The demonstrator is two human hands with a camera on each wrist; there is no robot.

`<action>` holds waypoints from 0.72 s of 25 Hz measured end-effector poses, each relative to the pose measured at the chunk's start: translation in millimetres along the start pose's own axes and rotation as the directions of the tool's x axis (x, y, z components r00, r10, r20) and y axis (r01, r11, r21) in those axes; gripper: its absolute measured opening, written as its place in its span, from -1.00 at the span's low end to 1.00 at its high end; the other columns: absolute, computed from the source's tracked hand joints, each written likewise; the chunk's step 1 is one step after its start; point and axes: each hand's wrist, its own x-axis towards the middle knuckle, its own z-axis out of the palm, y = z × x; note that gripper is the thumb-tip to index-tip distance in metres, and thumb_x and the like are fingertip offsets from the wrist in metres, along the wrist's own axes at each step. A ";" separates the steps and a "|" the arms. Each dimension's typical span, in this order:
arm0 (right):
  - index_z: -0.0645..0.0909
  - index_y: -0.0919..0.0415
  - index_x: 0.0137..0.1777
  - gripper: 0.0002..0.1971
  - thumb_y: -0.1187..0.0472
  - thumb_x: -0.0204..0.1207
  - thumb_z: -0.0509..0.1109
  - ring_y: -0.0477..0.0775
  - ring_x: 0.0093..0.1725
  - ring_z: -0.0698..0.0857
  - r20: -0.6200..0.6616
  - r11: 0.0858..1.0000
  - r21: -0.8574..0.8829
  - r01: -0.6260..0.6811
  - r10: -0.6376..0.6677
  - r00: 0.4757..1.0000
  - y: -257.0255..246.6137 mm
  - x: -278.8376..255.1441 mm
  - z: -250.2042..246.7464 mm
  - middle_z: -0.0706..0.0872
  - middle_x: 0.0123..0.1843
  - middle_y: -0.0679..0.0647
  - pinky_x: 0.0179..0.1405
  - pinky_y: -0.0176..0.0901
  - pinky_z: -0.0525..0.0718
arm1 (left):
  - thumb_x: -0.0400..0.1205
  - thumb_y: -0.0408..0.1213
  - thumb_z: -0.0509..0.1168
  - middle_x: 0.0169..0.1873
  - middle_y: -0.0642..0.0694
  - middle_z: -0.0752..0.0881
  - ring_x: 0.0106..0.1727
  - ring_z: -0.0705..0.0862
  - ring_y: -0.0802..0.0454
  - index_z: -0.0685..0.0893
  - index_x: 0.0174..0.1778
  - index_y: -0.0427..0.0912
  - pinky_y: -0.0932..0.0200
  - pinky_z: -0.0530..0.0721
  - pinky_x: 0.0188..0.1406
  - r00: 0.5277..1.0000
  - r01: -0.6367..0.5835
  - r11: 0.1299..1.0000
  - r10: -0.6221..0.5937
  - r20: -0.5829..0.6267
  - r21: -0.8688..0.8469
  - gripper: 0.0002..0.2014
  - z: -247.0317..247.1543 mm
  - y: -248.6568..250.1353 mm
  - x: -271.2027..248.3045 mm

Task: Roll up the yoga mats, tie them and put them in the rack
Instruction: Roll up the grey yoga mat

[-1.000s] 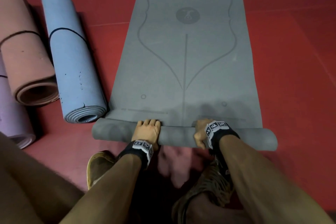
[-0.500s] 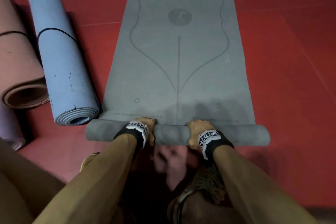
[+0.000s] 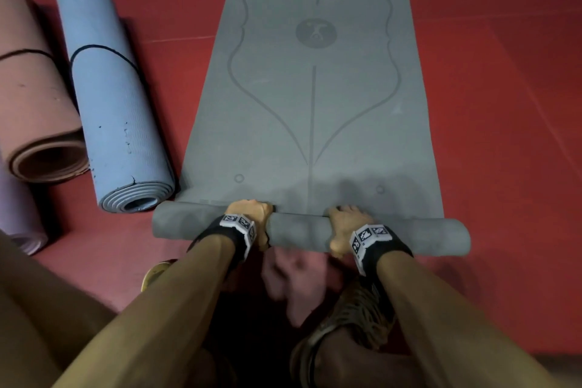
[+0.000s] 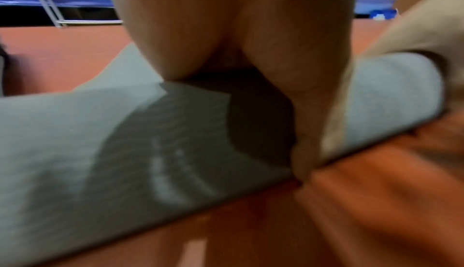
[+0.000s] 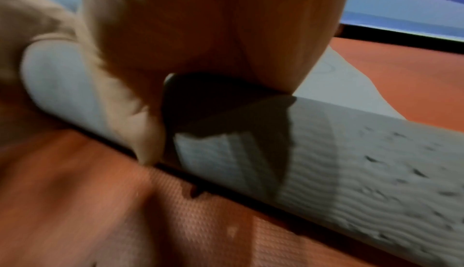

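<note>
From the head view, the grey mat lies flat on the red floor, stretching away ahead of the hands, its near end already a slim roll. The left hand and right hand both curl over that roll, fingers on its far side and thumbs on the near side. To the left of the left hand lie a tied blue roll and a pink roll. The left wrist view shows the palm on the roll; to keep the edges square, push evenly with both hands. The right wrist view shows the thumb hooked under; keeping it tucked should hold the roll tight.
</note>
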 end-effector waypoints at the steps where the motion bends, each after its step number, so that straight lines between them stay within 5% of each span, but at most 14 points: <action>1: 0.41 0.02 0.51 -0.18 0.14 0.16 0.53 0.22 0.39 0.52 -0.070 0.998 -0.047 0.032 -0.035 0.997 -0.7 -4.5 5.7 0.55 0.38 0.12 0.37 0.05 0.51 | 0.42 -0.05 0.55 0.19 -0.08 0.73 0.20 0.73 -0.10 0.63 0.32 -0.01 0.09 0.68 0.13 0.998 0.000 0.999 0.002 0.065 -0.038 -0.47 -3.8 -2.6 5.4; 4: 0.37 0.06 0.50 -0.25 0.10 0.26 0.49 0.19 0.39 0.50 -0.174 0.992 -0.120 0.046 -0.067 0.982 -6.7 -9.6 17.8 0.54 0.39 0.12 0.39 0.06 0.41 | 0.47 -0.19 0.56 0.26 -0.14 0.71 0.25 0.70 -0.09 0.64 0.36 -0.15 0.13 0.66 0.14 0.968 0.001 0.987 0.038 0.246 -0.158 -0.47 -9.4 -10.7 17.9; 6: 0.46 0.07 0.46 -0.32 0.12 0.26 0.45 0.18 0.35 0.58 -0.165 0.994 -0.101 0.037 -0.053 0.985 -9.0 -7.8 14.8 0.64 0.33 0.11 0.37 0.02 0.47 | 0.47 -0.19 0.57 0.30 -0.16 0.69 0.29 0.68 -0.11 0.61 0.40 -0.17 0.13 0.63 0.18 0.966 0.006 0.979 0.046 0.255 -0.202 -0.43 -7.9 -11.5 19.6; 10: 0.70 -0.01 0.15 -0.40 0.22 -0.01 0.47 0.20 0.04 0.78 -0.008 0.999 -0.039 0.020 -0.021 1.000 -12.0 1.0 -8.7 0.82 0.02 0.07 -0.02 -0.17 0.71 | 0.29 0.09 0.57 0.38 -0.06 0.52 0.43 0.49 -0.05 0.47 0.44 -0.04 0.00 0.52 0.37 0.997 -0.077 0.993 0.077 -0.010 -0.089 -0.19 11.8 -10.9 -0.3; 13: 0.76 -0.03 -0.03 -0.37 0.26 -0.25 0.59 0.14 -0.22 0.77 0.139 1.000 0.001 -0.026 0.026 0.990 -14.1 9.1 -21.6 0.82 -0.16 0.03 -0.34 -0.23 0.70 | 0.29 0.18 0.46 0.36 -0.03 0.46 0.40 0.48 -0.04 0.40 0.40 -0.06 0.04 0.37 0.37 0.974 -0.125 0.990 0.136 -0.181 0.070 -0.20 26.0 -7.2 -16.5; 16: 0.76 -0.02 0.08 -0.27 0.25 -0.26 0.63 0.12 -0.18 0.80 0.182 0.999 0.020 -0.050 0.045 0.982 -14.1 13.7 -17.3 0.83 -0.15 -0.01 -0.32 -0.23 0.72 | 0.32 0.13 0.48 0.39 -0.03 0.50 0.42 0.50 -0.05 0.37 0.44 -0.05 0.05 0.37 0.39 0.982 -0.087 0.991 0.103 -0.156 0.102 -0.20 24.0 -3.2 -18.1; 18: 0.68 -0.04 0.29 -0.17 0.21 -0.15 0.66 0.16 0.07 0.78 0.131 0.998 0.008 -0.057 0.056 0.990 -11.8 11.7 -9.5 0.81 0.07 0.00 -0.11 -0.19 0.71 | 0.31 0.11 0.53 0.34 -0.02 0.58 0.38 0.58 -0.06 0.43 0.42 -0.01 0.05 0.48 0.35 0.992 -0.066 0.997 0.070 -0.102 0.045 -0.22 14.9 -1.4 -13.0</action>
